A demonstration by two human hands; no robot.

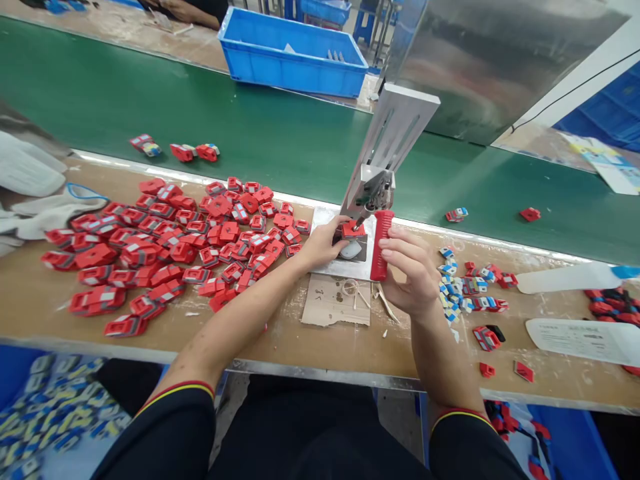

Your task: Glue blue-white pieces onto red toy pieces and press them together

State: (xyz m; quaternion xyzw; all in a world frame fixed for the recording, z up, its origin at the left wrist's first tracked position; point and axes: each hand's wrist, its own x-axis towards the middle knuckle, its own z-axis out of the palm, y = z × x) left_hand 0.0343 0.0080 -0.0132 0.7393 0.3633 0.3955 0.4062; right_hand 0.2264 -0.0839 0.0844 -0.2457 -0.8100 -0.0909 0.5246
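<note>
My left hand point(325, 243) pinches a small red part point(353, 230) on the metal base plate point(327, 269) of an upright clamp press point(373, 183). The press tip comes down onto the red part. Under my left fingertips lies a grey rounded piece point(351, 250). Around the red handle point(383, 245) of the press, my right hand point(410, 273) has its fingers wrapped. Many red and grey parts point(183, 240) are heaped to the left of my left hand. Small blue and white parts point(453, 290) lie to the right of my right hand.
A green conveyor point(285, 140) with a few parts runs behind the table. Beyond it stand a blue bin point(295, 57) and a person's hands point(183, 10). Torn cardboard point(335, 303) lies before the press; clear plastic scoops point(580, 337) are at right.
</note>
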